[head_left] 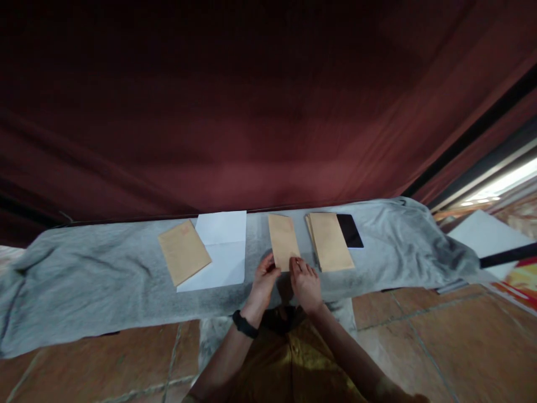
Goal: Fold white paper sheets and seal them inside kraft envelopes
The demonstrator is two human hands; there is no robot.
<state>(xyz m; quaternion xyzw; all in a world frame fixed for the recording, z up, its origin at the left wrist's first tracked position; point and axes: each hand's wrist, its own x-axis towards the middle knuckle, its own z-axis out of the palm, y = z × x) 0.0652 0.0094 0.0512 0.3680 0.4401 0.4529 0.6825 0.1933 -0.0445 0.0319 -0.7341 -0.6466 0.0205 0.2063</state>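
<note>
Head view: left hand (pixel 265 278) and right hand (pixel 305 281), each grip pinching the near edge of one tan envelope (pixel 283 242) lying on grey cloth (pixel 84 280); envelope stack (pixel 331 240) just beside.

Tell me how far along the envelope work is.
Possibly done: one brown envelope lies apart at the left, overlapping the white sheets. In hand: the left hand and right hand both grip the near end of a single envelope. Left: a stack of envelopes waits at the right, beside a dark tablet.
</note>
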